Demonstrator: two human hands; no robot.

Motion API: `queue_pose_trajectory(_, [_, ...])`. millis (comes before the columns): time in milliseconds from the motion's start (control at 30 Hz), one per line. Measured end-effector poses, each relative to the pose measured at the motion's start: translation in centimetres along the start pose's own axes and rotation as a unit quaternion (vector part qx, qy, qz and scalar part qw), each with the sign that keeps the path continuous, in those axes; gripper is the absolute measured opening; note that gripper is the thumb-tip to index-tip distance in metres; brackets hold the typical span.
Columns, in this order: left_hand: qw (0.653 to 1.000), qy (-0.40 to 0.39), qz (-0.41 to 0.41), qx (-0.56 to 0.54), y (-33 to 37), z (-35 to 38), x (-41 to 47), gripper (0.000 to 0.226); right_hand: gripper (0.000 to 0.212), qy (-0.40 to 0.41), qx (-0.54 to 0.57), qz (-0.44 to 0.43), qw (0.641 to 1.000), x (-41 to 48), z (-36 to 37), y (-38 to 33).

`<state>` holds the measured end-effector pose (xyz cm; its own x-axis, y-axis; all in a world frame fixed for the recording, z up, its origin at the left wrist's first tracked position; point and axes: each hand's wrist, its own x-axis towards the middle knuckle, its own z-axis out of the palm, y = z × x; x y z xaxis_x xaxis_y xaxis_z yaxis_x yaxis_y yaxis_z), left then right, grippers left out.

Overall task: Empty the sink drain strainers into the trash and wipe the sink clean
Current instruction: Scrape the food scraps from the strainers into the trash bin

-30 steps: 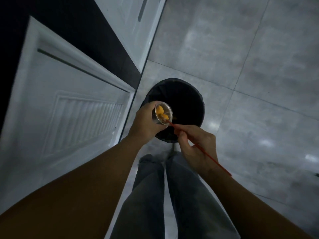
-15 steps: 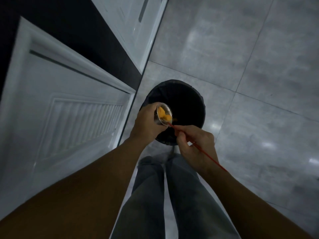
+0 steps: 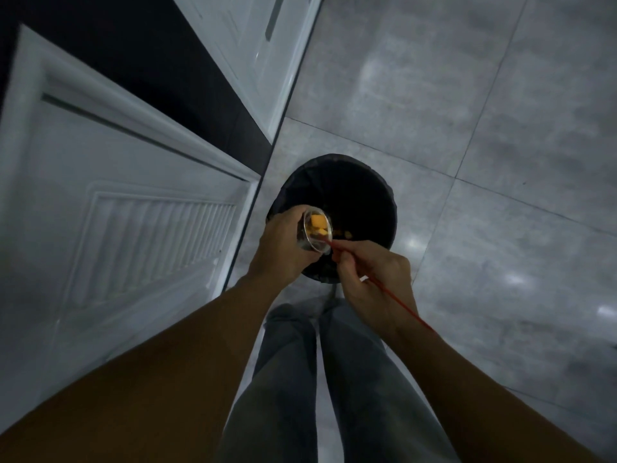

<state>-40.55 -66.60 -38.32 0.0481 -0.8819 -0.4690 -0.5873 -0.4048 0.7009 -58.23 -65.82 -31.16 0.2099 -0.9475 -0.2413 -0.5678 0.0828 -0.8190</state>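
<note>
My left hand (image 3: 283, 243) grips a small metal drain strainer (image 3: 317, 230), tilted on its side over the near rim of a round black trash bin (image 3: 384, 195). Orange food scraps (image 3: 317, 223) sit inside the strainer. My right hand (image 3: 374, 279) pinches a thin red stick (image 3: 394, 295), and its tip reaches into the strainer's lower edge. A few orange bits (image 3: 344, 233) lie inside the bin just past the strainer.
White cabinet doors (image 3: 117, 212) stand close on the left, with a dark gap between them. Grey floor tiles (image 3: 484, 145) spread to the right and beyond the bin. My legs in grey trousers (image 3: 334, 379) are directly below my hands.
Both hands stay over the bin with small shifts. Orange bits now show inside the bin beyond the strainer, and the stick tip keeps working at the strainer's edge.
</note>
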Motion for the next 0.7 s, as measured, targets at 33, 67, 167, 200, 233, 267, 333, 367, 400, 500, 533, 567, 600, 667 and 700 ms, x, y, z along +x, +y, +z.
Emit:
queue_pose_trajectory(33, [1.000, 0.000, 0.006, -0.004, 0.1, 0.0, 0.0, 0.066, 0.025, 0.008, 0.000, 0.009, 1.000, 0.0, 0.0, 0.2])
queue_pose_trajectory(67, [1.000, 0.000, 0.010, -0.005, 0.3, -0.1, 0.0, 0.065, 0.025, 0.017, -0.002, 0.017, 1.000, 0.0, -0.1, 0.5])
queue_pose_trajectory(167, [1.000, 0.002, 0.000, 0.003, 0.2, -0.1, -0.2, 0.066, 0.024, 0.032, -0.013, 0.037, 0.999, -0.4, -0.5, 1.3])
queue_pose_trajectory(200, [1.000, 0.005, -0.005, 0.008, 0.2, -0.2, -0.2, 0.067, 0.024, 0.036, -0.015, 0.040, 0.998, -0.6, -0.7, 1.4])
queue_pose_trajectory(233, [1.000, 0.007, -0.009, 0.007, 0.0, -0.2, -0.3, 0.068, 0.024, 0.039, -0.018, 0.039, 0.998, -0.7, -0.9, 1.5])
queue_pose_trajectory(267, [1.000, 0.008, -0.011, 0.007, -0.1, -0.2, -0.3, 0.068, 0.024, 0.040, -0.019, 0.035, 0.998, -0.9, -1.0, 1.5])
queue_pose_trajectory(333, [1.000, 0.006, -0.012, 0.006, -0.3, -0.3, -0.4, 0.068, 0.024, 0.036, -0.011, 0.022, 0.999, -1.0, -0.9, 1.2])
queue_pose_trajectory(367, [1.000, 0.007, -0.013, 0.005, -0.3, -0.3, -0.4, 0.069, 0.024, 0.027, -0.007, 0.015, 1.000, -0.9, -0.7, 1.0])
queue_pose_trajectory(400, [1.000, 0.007, -0.015, 0.005, -0.2, -0.2, -0.4, 0.070, 0.024, 0.011, -0.005, 0.010, 1.000, -0.9, -0.4, 0.8])
queue_pose_trajectory(500, [1.000, 0.005, -0.017, 0.009, -0.1, -0.2, -0.6, 0.073, 0.026, -0.025, -0.001, 0.005, 1.000, -0.7, 0.4, 0.3])
queue_pose_trajectory(533, [1.000, 0.005, -0.018, 0.009, -0.2, -0.2, -0.6, 0.073, 0.026, -0.023, 0.003, 0.008, 1.000, -0.6, 0.6, 0.4])
queue_pose_trajectory(567, [1.000, 0.004, -0.019, 0.009, -0.3, -0.2, -0.7, 0.072, 0.026, -0.018, 0.005, 0.011, 1.000, -0.5, 0.6, 0.4])
queue_pose_trajectory(600, [1.000, 0.003, -0.018, 0.012, -0.4, -0.3, -0.7, 0.072, 0.026, -0.013, 0.005, 0.014, 1.000, -0.5, 0.5, 0.6])
queue_pose_trajectory(667, [1.000, 0.005, -0.014, 0.017, -0.4, -0.3, -0.9, 0.069, 0.025, -0.006, 0.004, 0.018, 1.000, -0.6, 0.2, 0.9])
queue_pose_trajectory(700, [1.000, 0.008, -0.012, 0.018, -0.4, -0.3, -1.0, 0.068, 0.025, -0.003, 0.005, 0.021, 1.000, -0.6, 0.1, 1.0])
